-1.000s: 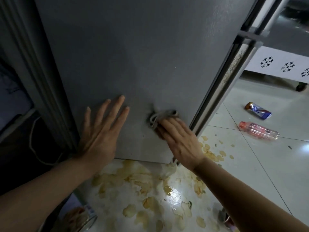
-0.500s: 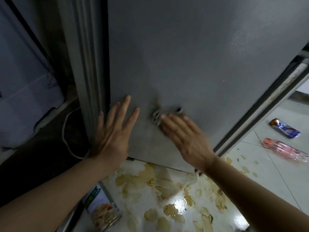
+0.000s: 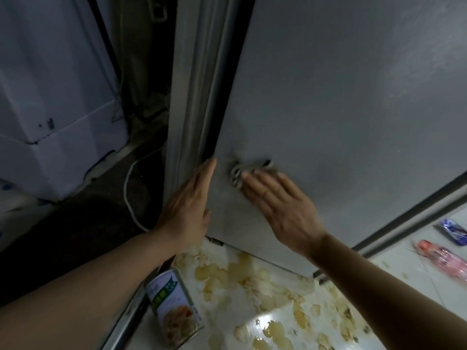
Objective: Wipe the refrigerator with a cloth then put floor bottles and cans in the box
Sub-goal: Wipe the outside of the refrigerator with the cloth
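The grey refrigerator [image 3: 341,102] fills the upper right of the head view. My right hand [image 3: 280,200] presses a bunched grey cloth [image 3: 242,171] flat against its lower panel with straight fingers. My left hand [image 3: 188,205] lies flat against the panel's left edge, fingers together and pointing up. On the floor lie a can with a green and white label [image 3: 174,304] below my left forearm, a pink plastic bottle [image 3: 444,258] at the right edge, and a blue wrapped packet [image 3: 452,229] just above it.
Pale spilled food scraps [image 3: 265,289] cover the white tiled floor below the refrigerator. A white cable [image 3: 130,193] runs over dark floor to the left. A white appliance [image 3: 50,109] stands at far left. No box is in view.
The view has swung left. My left hand slid from the middle of the panel to its left edge, fingers closing together. My right hand wiped the cloth leftward along the lower panel.
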